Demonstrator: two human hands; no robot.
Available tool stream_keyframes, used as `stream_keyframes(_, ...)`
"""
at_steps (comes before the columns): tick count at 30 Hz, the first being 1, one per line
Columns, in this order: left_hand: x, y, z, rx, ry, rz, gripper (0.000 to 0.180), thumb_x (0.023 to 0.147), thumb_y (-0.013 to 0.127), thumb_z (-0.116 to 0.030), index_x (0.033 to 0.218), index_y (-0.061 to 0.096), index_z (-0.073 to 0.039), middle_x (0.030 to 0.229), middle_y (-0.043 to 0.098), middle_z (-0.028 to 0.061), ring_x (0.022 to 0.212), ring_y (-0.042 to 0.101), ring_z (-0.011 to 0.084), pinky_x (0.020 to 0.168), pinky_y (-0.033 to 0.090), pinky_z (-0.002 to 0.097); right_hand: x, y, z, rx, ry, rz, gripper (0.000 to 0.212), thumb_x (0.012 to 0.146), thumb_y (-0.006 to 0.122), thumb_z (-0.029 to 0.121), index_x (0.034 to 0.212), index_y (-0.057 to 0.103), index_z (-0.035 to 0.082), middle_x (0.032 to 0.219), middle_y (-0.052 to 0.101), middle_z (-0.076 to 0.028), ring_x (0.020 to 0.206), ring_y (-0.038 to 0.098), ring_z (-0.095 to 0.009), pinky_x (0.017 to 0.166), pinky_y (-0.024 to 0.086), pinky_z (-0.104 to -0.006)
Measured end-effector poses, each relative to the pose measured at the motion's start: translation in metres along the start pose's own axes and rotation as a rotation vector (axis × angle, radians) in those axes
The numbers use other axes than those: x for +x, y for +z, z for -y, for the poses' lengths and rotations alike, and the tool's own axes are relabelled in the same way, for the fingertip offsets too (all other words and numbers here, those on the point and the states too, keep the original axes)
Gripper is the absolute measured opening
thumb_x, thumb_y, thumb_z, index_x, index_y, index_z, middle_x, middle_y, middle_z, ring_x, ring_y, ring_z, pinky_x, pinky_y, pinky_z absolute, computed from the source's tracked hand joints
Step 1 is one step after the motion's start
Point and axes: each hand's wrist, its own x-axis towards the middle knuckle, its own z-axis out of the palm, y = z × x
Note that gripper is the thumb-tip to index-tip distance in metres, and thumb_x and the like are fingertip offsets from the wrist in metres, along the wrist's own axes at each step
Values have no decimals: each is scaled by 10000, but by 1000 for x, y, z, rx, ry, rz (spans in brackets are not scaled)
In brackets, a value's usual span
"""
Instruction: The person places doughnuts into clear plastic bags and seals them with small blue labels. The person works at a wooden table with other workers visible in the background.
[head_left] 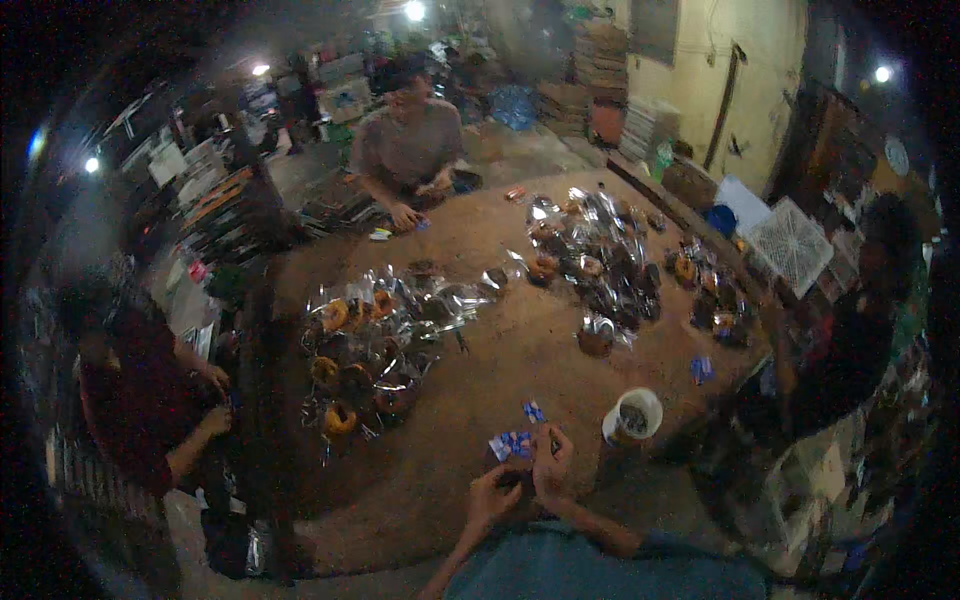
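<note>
Near the front edge of the brown table [430, 480], my left hand [492, 498] is closed, fingers curled; a small dark thing may be in it, too blurred to name. Just right of it and a little farther in, my right hand [549, 462] is raised with its fingers drawn together in a pinch, and what they hold cannot be made out. Small blue-and-white cards or labels [510, 446] lie beside its fingertips. Another blue-and-white label [533, 411] lies just beyond them. To the right stands a white bucket [650, 405] holding small grey pieces.
Orange and dark ring-shaped items in clear plastic [340, 418] are heaped at left. A second heap [600, 265] lies at the far right. More blue labels [701, 370] rest near the right edge. People sit at left [130, 390], far side [410, 140] and right [840, 350].
</note>
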Motion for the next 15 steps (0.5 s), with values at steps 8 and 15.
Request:
stream_keyframes(8,-1,-10,34,-559,-184,-29,261,903,736,-181,1098,704,-10,1024,737,86,960,681,192,888,542,371,8,1,57,-153,11,348,260,1046,591,270,1101,658,25,765,612,-34,712,593,-90,663,517,-249)
stream_keyframes(15,8,1,44,-623,-98,-312,233,919,736,-188,1076,699,-20,987,718,52,927,644,131,842,525,327,20,-12,23,-363,70,846,409,992,657,365,1173,645,-2,1099,686,-147,980,665,-238,893,522,-384)
